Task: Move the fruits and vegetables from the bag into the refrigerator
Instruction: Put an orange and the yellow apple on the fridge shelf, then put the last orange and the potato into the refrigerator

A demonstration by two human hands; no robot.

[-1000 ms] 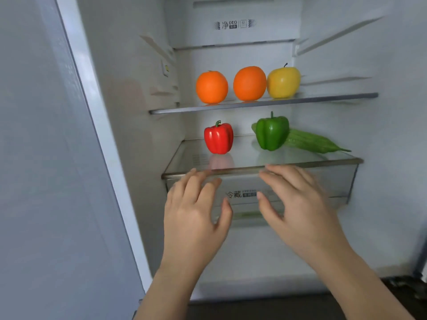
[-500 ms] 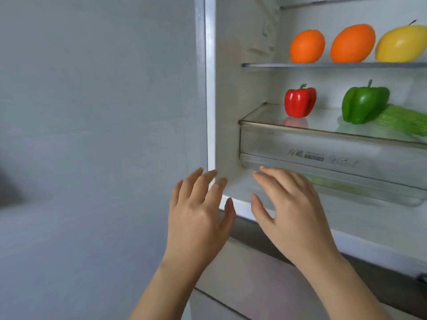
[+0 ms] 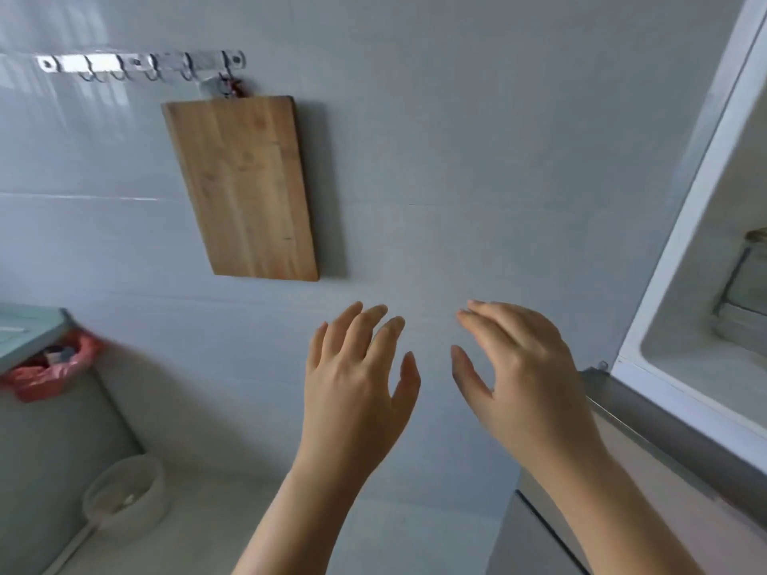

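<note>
Left hand (image 3: 352, 379): spread wide, nothing held.
Right hand (image 3: 523, 375): spread wide, nothing held.
Bag (image 3: 50, 367): far left of hands, contents blurred.
Fridge (image 3: 680, 284): open, just right of hands.

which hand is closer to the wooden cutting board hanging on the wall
Left. The left hand is below the rectangular wooden cutting board and slightly to its right, empty with fingers spread. The right hand is farther right, nearer the open white refrigerator.

cutting board (image 3: 243, 188) left of refrigerator (image 3: 680, 259)
</note>
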